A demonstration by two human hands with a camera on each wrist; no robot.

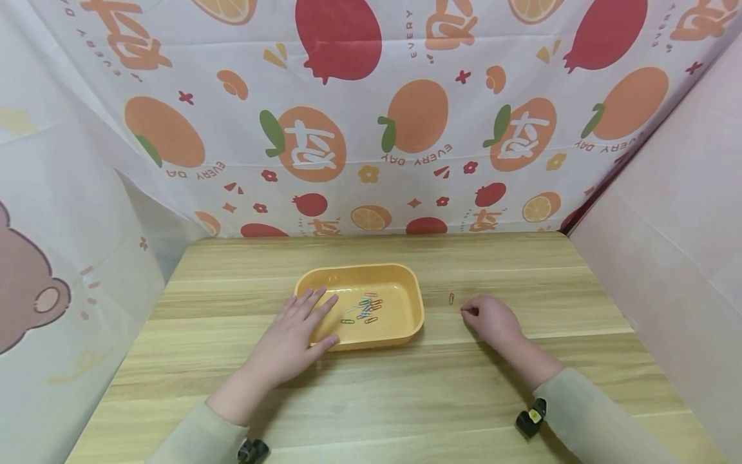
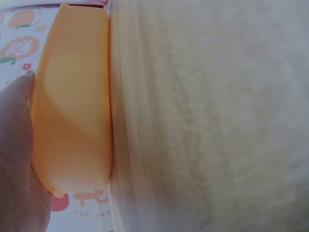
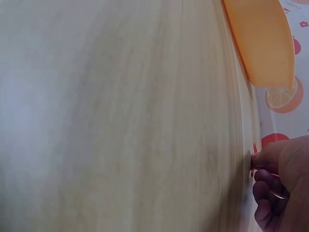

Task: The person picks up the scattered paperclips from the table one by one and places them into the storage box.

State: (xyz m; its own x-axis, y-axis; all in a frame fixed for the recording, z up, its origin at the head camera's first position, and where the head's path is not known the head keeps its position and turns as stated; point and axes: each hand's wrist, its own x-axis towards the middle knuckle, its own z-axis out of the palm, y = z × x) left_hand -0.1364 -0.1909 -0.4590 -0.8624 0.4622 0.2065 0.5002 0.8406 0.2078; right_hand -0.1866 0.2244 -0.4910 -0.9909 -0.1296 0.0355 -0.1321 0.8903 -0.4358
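Observation:
A yellow plastic tray [image 1: 414, 322] stands on the table with several coloured paper clips [image 1: 366, 310] inside, mostly in a loose heap. My left hand [image 1: 295, 335] lies over the tray's left end, fingers spread and fairly straight across its rim; in the left wrist view the thumb rests along the tray's upper edge. To the right of the tray, a red paper clip [image 1: 451, 299] lies on the table. Just beside it my right hand [image 1: 493, 322] is low at the tabletop, thumb and index finger pinching a small red paper clip [image 3: 252, 169], mostly hidden by the fingertips.
The wooden table [image 1: 377, 399] runs back to a fruit-printed cloth [image 1: 359, 167]. Pale cloths hang at the left [image 1: 69, 193] and right [image 1: 666, 225]. A small black device [image 1: 530, 419] sits at the right wrist, another [image 1: 252, 450] at the left.

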